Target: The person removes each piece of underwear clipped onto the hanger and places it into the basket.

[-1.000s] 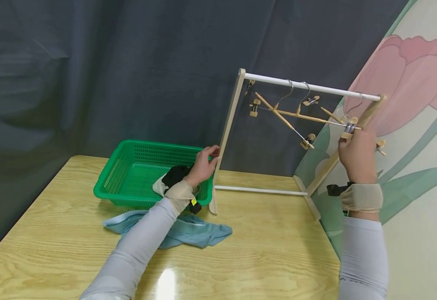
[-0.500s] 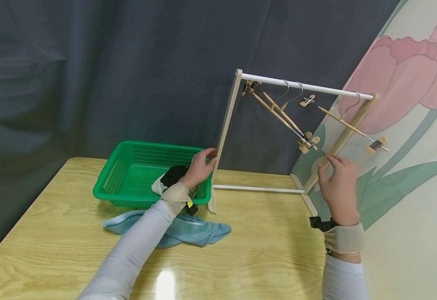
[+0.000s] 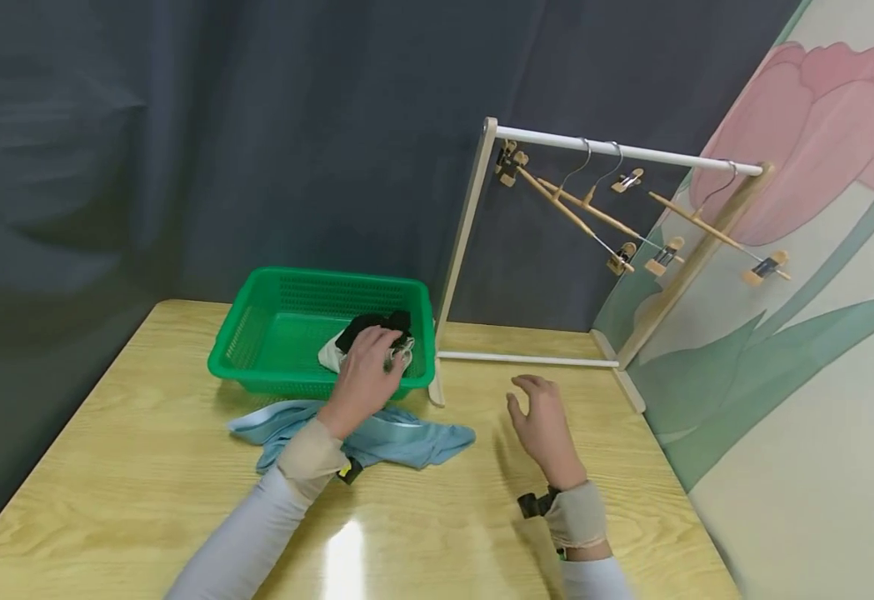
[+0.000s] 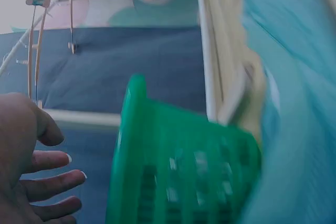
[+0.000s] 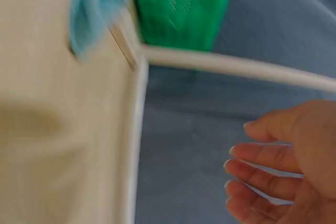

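My left hand [image 3: 365, 379] hovers over the front edge of the green basket [image 3: 228, 333], its fingers loosely bent and nothing between them. Inside the basket lie a black cloth item [image 3: 362, 325] and a white one [image 3: 329, 356], partly hidden by that hand. A blue garment [image 3: 425, 442] with a light waistband lies crumpled on the table before the basket, under the left wrist. Above the table, to the right of the garment, my right hand [image 3: 545, 429] has relaxed, spread fingers and holds nothing. The right wrist view shows the same fingers [image 5: 262, 177] apart.
A small clothes rack [image 3: 474, 208] with a white top rail [image 3: 631, 152] stands behind, at the right. Several clip hangers [image 3: 567, 212] hang from it at different angles. A painted wall [image 3: 804, 333] borders the table on the right, and a dark curtain [image 3: 332, 142] hangs behind.
My right hand has left the hanger and moved down and left over the table. My left hand has moved off the rack's left post to above the basket's front edge. The hangers have swung.
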`<action>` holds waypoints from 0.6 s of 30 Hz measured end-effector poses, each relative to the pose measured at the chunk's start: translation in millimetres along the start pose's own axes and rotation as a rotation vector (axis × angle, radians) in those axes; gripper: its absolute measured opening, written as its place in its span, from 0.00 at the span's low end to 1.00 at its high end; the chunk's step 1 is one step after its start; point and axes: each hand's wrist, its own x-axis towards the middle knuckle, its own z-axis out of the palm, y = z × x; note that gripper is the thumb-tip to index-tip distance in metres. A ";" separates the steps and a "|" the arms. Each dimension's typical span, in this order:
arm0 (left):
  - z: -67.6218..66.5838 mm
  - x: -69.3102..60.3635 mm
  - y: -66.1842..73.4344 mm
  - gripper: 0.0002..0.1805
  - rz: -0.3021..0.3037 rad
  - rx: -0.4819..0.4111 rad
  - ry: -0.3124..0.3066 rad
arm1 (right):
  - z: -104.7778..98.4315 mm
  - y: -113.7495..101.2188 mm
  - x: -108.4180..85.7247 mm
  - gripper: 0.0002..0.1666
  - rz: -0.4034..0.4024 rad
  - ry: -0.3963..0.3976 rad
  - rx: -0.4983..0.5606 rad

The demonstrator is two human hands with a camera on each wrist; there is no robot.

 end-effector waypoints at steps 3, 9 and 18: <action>-14.7 -20.5 -10.7 0.17 0.051 0.055 0.067 | 22.2 -14.4 -6.6 0.19 0.008 -0.083 0.027; -48.8 -57.5 -36.4 0.15 0.061 0.067 0.177 | 61.4 -52.7 -19.9 0.24 -0.026 -0.200 0.086; -107.4 -61.5 -104.6 0.16 -0.126 -0.021 0.314 | 115.2 -112.3 -25.7 0.36 -0.086 -0.390 0.114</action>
